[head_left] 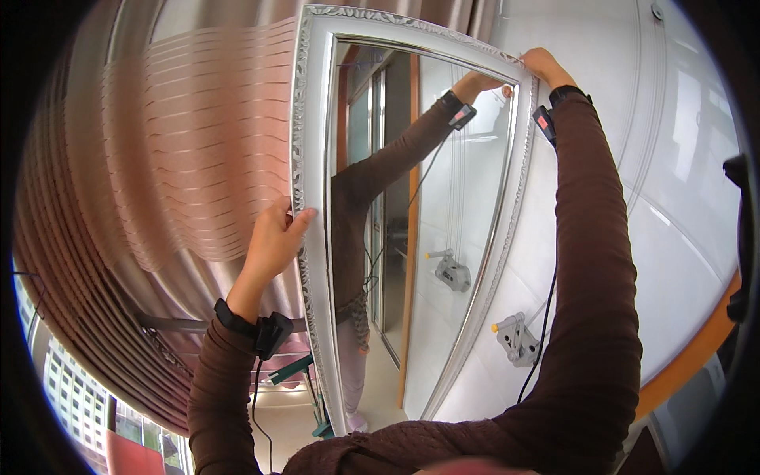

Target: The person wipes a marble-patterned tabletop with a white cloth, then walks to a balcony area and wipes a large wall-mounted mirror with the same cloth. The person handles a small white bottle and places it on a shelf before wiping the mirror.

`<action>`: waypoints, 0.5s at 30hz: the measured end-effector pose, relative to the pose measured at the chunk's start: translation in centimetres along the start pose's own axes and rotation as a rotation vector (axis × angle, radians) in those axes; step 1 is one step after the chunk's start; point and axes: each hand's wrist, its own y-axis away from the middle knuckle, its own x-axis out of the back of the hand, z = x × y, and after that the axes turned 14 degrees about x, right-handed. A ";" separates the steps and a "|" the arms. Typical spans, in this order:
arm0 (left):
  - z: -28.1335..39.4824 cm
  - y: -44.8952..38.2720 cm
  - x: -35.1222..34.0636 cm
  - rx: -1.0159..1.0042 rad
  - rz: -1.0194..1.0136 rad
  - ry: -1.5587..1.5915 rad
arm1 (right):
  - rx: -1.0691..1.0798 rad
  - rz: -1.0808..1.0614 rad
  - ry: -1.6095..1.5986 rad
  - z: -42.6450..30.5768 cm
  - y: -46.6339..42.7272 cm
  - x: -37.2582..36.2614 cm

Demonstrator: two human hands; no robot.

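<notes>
A tall rectangular mirror [451,178] stands upright before me, in a white frame [316,130] with carved silver-grey edging. My left hand [273,240] grips the frame's left side about halfway up, its thumb on the front face and the other fingers partly hidden behind the edge. At the upper right corner, my right hand [546,66] holds the frame with its fingertips, some of which are out of sight. In the glass I see the reflection of a raised arm, a doorway and the wall crank. The mirror's lower end is partly hidden by my body.
A striped pinkish curtain [202,136] hangs at left, near a window [74,374]. On the white tiled wall [671,136] at right is a grey hand crank [518,341] with a yellow-tipped handle. A green-headed implement [291,369] stands low beside the mirror. Cables [545,320] trail from both wrist devices.
</notes>
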 end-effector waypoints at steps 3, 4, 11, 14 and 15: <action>0.0 0.3 -0.1 -0.042 0.044 -0.017 | 0.062 -0.016 0.077 -0.7 0.3 0.8; -0.1 0.3 0.0 -0.083 0.064 -0.030 | 0.036 -0.041 0.099 -1.5 0.3 1.5; -0.5 0.1 0.0 -0.038 0.059 -0.083 | -0.303 0.102 -0.279 -10.9 -2.1 9.2; -0.5 0.1 0.0 -0.043 0.100 -0.143 | -0.252 0.187 -0.348 -15.4 -3.8 12.8; -0.5 0.1 0.0 -0.058 0.095 -0.109 | -0.185 0.208 -0.337 -16.9 -4.6 14.0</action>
